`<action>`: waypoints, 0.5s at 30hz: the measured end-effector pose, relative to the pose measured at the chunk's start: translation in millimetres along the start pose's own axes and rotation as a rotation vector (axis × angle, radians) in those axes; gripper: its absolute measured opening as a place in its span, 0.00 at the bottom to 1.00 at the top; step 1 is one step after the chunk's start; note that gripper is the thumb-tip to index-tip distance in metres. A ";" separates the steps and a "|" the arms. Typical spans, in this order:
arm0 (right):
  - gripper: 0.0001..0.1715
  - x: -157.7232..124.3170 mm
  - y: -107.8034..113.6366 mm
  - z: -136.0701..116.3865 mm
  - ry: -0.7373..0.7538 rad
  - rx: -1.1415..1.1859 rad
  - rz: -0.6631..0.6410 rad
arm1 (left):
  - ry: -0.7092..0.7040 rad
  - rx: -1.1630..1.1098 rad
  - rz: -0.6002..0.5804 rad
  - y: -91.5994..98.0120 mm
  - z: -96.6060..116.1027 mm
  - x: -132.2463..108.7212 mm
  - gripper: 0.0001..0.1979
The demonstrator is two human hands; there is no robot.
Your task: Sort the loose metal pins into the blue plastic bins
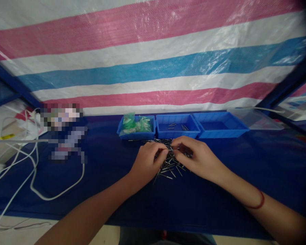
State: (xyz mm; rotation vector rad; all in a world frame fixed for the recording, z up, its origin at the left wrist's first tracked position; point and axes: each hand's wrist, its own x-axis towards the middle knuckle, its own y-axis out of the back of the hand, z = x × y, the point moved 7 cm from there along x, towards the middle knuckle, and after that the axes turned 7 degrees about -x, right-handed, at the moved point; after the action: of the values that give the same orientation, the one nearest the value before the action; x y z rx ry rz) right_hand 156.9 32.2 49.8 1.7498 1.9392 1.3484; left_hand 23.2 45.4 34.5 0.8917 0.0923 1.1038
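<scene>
A heap of thin dark metal pins (171, 166) lies on the blue table (112, 190) in front of three blue bins. My left hand (149, 163) rests on the heap's left side, fingers curled and pinched on some pins. My right hand (195, 156) sits on the heap's right side, its fingertips pressed together close to the left hand's. What exactly each pinch holds is too small to make out. The middle blue bin (177, 134) holds a few pins. The left blue bin (136, 136) holds green packets. The right blue bin (220, 131) looks empty.
White cables (35, 163) loop over the table's left part, beside a blurred patch. A clear plastic tray (255, 119) stands right of the bins. A striped pink, white and blue tarp (153, 61) hangs behind. A red cord circles my right wrist.
</scene>
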 end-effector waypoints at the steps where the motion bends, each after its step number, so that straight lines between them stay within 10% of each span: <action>1: 0.06 -0.6 -0.9 -0.3 -0.026 0.052 0.000 | 0.043 -0.097 0.037 2.5 -2.0 -0.1 0.08; 15: 0.08 -5.7 -3.0 2.2 -0.098 0.245 0.096 | 0.065 -0.291 0.032 -0.9 -1.3 -3.3 0.09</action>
State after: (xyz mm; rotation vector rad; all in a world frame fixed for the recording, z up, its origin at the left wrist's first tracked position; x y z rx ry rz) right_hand 157.9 28.7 44.1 2.0022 2.0633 1.0668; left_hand 21.6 43.4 31.8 0.5989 -0.0290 1.1421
